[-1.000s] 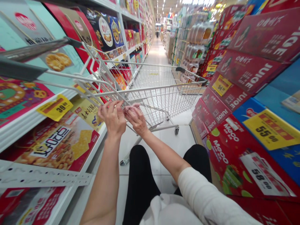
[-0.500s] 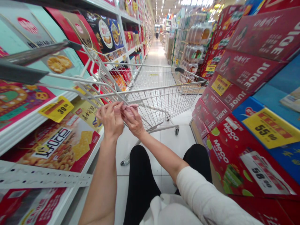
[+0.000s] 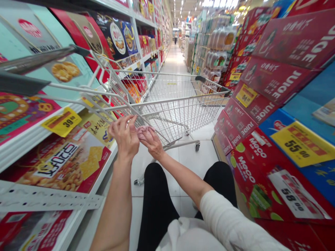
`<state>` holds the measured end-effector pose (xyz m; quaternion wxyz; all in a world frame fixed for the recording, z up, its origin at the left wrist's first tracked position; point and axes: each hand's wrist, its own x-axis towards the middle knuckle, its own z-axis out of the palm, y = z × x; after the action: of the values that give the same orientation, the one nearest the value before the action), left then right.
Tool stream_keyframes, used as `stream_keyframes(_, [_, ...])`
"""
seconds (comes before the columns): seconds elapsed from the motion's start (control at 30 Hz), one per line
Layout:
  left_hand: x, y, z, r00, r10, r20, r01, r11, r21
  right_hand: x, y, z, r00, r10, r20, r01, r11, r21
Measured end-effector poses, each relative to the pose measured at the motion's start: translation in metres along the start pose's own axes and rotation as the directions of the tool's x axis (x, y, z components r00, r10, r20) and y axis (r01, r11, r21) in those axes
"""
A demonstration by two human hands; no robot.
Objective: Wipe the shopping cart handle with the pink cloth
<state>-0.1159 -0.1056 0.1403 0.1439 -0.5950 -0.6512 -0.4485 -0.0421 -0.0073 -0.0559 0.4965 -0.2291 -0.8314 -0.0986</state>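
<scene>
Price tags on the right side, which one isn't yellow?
The 58.00 tag, lowest, on the red Meco box: white and red, while the 55.00 tag and others above are yellow.

Bright, fairly even light falls from overhead, and the ceiling lights (image 3: pixel 218 3) blow out to white. The aisle floor (image 3: pixel 174 55) shines pale in the distance, where detail smears. Wide-angle distortion stretches the red cartons (image 3: pixel 285 43) at the right edge. The pink thing (image 3: pixel 144 132) by the right hand (image 3: pixel 154 143) looks soft, perhaps from slight blur.
</scene>
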Motion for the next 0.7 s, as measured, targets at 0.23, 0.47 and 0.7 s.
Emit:
stream_keyframes(0.23, [-0.001,-0.001,0.002,1.000,-0.006,-0.029,0.006,1.000,0.002,-0.053,0.006,-0.002,0.995,-0.056,0.088,0.059,0.998,-0.031])
stream_keyframes(0.47, [-0.005,-0.001,0.008,0.999,-0.010,-0.043,0.011,1.000,0.011,-0.037,-0.004,0.013,0.979,-0.092,0.183,0.057,0.981,0.185])
stream_keyframes(0.7, [-0.006,-0.001,0.006,0.998,-0.025,-0.052,0.023,0.999,-0.046,-0.088,0.015,-0.005,0.931,-0.059,0.361,-0.032,0.970,0.239])
